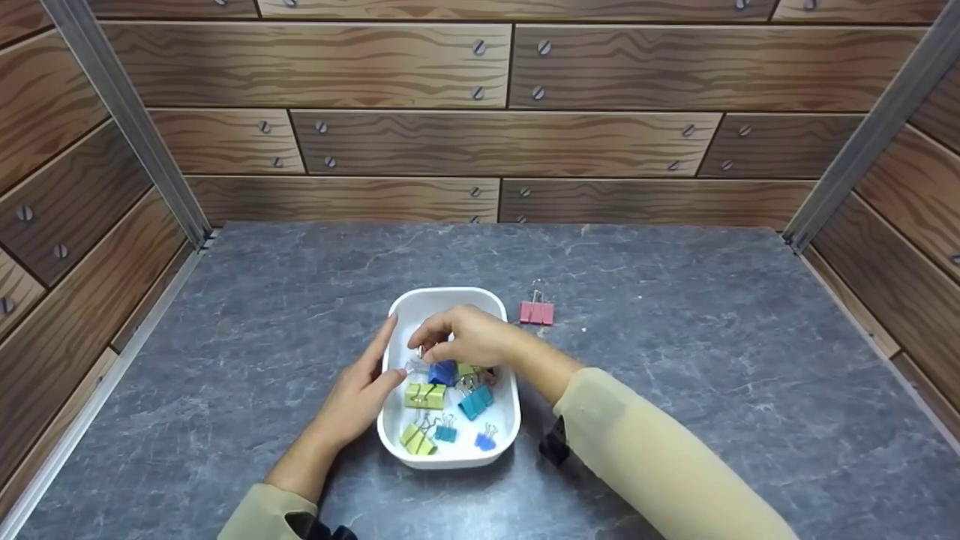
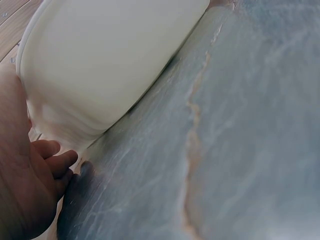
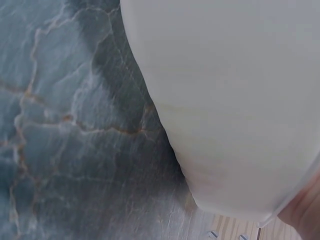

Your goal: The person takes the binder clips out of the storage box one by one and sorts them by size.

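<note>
A white plastic tub [image 1: 450,459] stands on the table with several binder clips in it. My left hand [image 1: 358,394] holds its left side, thumb over the rim and fingers along the outer wall. Inside the tub my right hand [image 1: 469,337] has its thumb and forefinger curled together on a small silvery piece, apparently a binder clip's wire handle; its body is not plainly visible. Just below those fingertips lies a dark blue binder clip [image 1: 442,373]. Nearby are a yellow-green clip [image 1: 424,396], a teal clip [image 1: 475,403] and a small blue clip [image 1: 486,441].
A pink binder clip [image 1: 537,313] lies on the dark marbled table [image 1: 675,322], right of the tub's far end. Wood-patterned panels [image 1: 420,142] enclose the back and both sides, with metal posts [image 1: 131,120] at the corners.
</note>
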{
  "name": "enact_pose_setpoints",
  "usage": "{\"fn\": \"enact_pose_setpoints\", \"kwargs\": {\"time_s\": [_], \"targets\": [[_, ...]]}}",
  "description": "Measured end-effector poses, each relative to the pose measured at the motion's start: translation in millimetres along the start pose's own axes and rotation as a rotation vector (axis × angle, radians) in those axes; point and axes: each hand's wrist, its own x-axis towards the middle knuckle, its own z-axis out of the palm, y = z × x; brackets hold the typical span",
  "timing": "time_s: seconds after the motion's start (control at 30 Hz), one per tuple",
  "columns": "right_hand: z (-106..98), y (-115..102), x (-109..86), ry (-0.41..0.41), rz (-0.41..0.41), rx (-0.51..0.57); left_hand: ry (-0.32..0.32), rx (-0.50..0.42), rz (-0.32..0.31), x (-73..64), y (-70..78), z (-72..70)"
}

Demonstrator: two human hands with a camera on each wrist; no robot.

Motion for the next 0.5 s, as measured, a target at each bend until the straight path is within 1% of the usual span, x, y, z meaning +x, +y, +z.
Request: {"fn": "enact_pose_setpoints", "kwargs": {"time_s": [0.17, 0.33, 0.5], "targets": [[0.3, 0.0, 0.0, 0.031, 0.004, -0.013, 0.003, -0.008, -0.005, -0.4, 0.1, -0.1], [0.1, 0.3, -0.4, 0.065, -0.006, 0.002, 0.002, -0.005, -0.002, 0.2, -0.7, 0.0], [0.1, 0.6, -0.2, 0.111, 0.002, 0.000, -0.007, 0.001, -0.016, 0.5, 0.0, 0.1]]}}
